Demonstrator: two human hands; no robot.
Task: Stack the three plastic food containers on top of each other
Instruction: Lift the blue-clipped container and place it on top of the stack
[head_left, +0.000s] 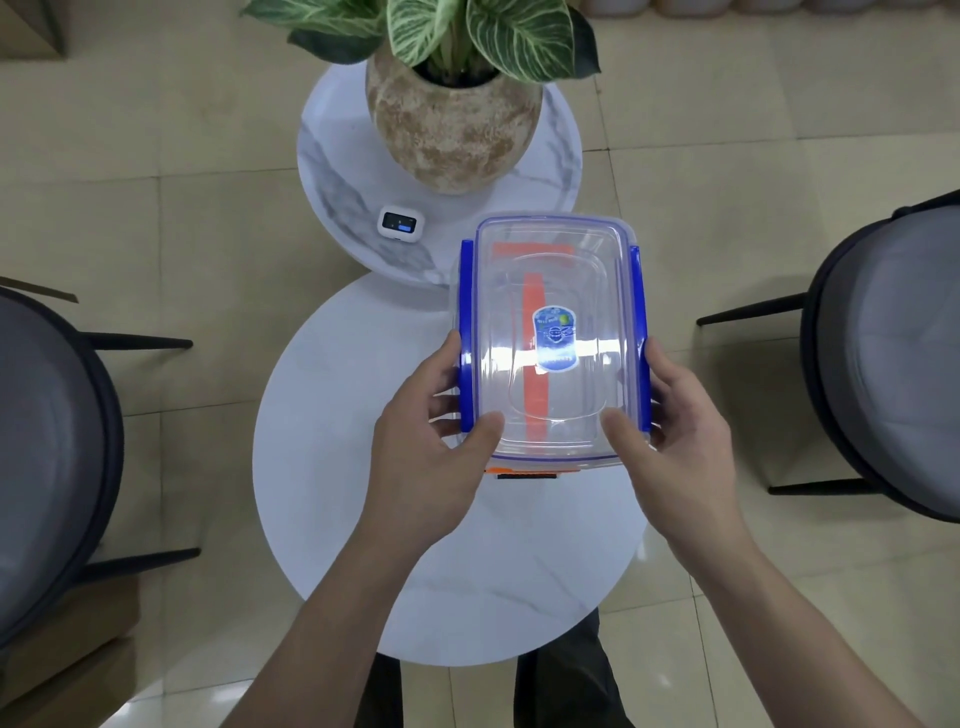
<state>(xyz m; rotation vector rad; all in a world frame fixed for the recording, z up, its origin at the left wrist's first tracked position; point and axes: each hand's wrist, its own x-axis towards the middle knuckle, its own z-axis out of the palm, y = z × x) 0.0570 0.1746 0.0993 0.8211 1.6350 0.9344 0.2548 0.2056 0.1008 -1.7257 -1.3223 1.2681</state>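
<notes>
Head view: blue-clipped container (554, 338) held in both hands above the round white table (363, 519).

Left hand (441, 447) and right hand (670, 441) are closed on its near corners, thumbs on the clear lid, fingers along the blue side clips. Its long axis runs away from the person, towards the potted plant (454, 98). An orange-clipped container (524, 473) lies directly beneath; contact between them cannot be confirmed. A small white device (399, 223) rests on the marble table (332, 171).
</notes>
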